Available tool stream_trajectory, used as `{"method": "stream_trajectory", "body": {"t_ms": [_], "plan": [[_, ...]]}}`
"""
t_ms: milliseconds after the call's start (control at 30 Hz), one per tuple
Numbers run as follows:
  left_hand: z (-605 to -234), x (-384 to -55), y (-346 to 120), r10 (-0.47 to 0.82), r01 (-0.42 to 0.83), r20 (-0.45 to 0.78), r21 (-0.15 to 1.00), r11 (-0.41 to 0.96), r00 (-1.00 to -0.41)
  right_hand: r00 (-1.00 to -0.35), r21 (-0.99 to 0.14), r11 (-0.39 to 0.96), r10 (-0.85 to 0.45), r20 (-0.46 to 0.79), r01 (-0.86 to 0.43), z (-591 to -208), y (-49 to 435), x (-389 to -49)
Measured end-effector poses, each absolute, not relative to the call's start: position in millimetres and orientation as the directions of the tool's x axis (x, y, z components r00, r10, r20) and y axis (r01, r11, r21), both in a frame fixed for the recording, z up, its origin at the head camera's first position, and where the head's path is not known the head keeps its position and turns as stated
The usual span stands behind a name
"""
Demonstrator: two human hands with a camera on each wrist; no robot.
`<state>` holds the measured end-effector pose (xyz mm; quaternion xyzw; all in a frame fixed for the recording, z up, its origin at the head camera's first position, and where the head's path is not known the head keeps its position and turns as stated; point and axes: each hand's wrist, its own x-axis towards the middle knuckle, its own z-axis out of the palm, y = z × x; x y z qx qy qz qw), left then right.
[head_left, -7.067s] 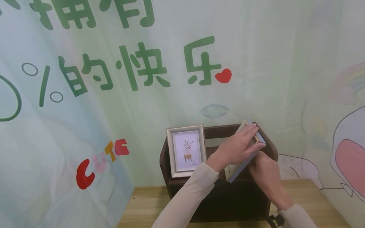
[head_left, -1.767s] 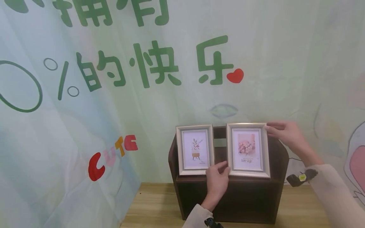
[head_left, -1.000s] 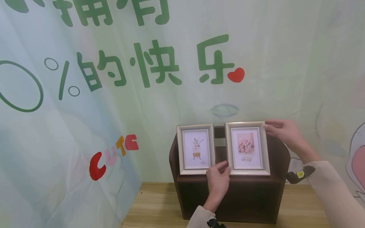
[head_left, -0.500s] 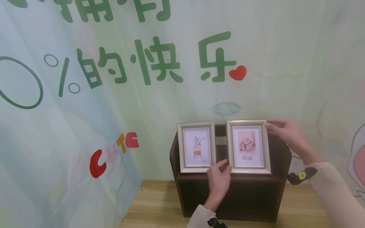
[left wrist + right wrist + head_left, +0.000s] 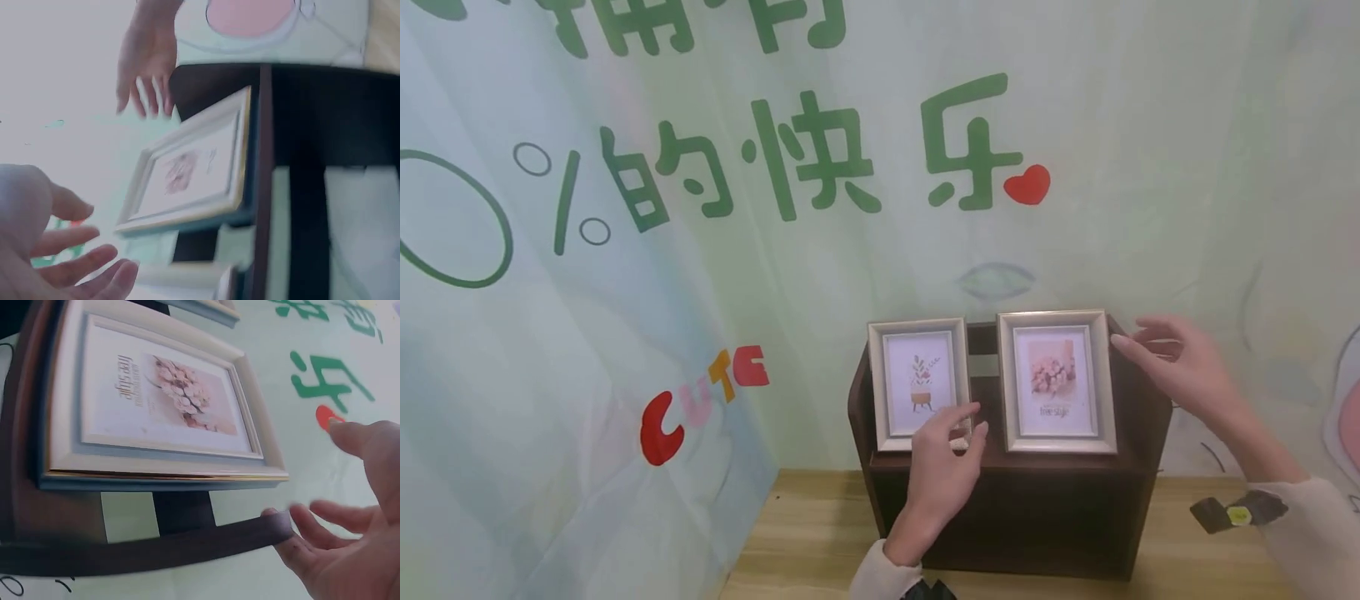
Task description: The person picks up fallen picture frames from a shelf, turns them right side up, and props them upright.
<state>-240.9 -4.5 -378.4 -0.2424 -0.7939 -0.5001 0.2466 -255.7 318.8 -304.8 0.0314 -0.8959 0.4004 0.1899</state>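
Two silver-edged picture frames lean side by side on the top level of a dark brown shelf (image 5: 1037,468). The right picture frame (image 5: 1056,379) shows pink flowers above the words "free style"; the left picture frame (image 5: 919,367) has a potted plant print. My left hand (image 5: 942,471), fingers loosely bent and holding nothing, overlaps the plant frame's lower right corner in the head view. Just off the flower frame's right edge is my right hand (image 5: 1187,375), thumb and fingers spread apart. In the right wrist view a gap separates that hand (image 5: 350,537) from the flower frame (image 5: 165,394).
The shelf stands on a light wooden tabletop (image 5: 808,517). Behind it hangs a pale green curtain (image 5: 850,267) with green characters, a red heart and the letters "CUTE". The shelf's right side panel (image 5: 1142,408) rises beside the right hand.
Earlier, one frame was tilted in both hands; then it stood upright with a hand at each side. Now both hands have let go, the left moving left, the right moving right.
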Motion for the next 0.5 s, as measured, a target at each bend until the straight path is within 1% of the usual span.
{"method": "stream_trajectory", "body": {"t_ms": [133, 333, 433, 500], "plan": [[-367, -242, -32, 0.176, 0.704, 0.740, 0.497, 0.507, -0.650, -0.919, -0.705, 0.681, 0.117, 0.375, -0.201, -310, 319, -239], [-359, -246, -76, 0.201, 0.703, 0.834, 0.275, 0.655, -0.514, -0.906, -0.660, 0.721, 0.109, 0.408, -0.210, -318, 329, -219], [-358, -249, -97, 0.231, 0.679, 0.847, 0.190, 0.709, -0.479, -0.886, -0.616, 0.751, 0.093, 0.455, -0.238, -324, 337, -210], [-357, -250, -111, 0.245, 0.656, 0.848, 0.150, 0.740, -0.470, -0.876, -0.587, 0.769, 0.077, 0.476, -0.252, -328, 343, -206]]}}
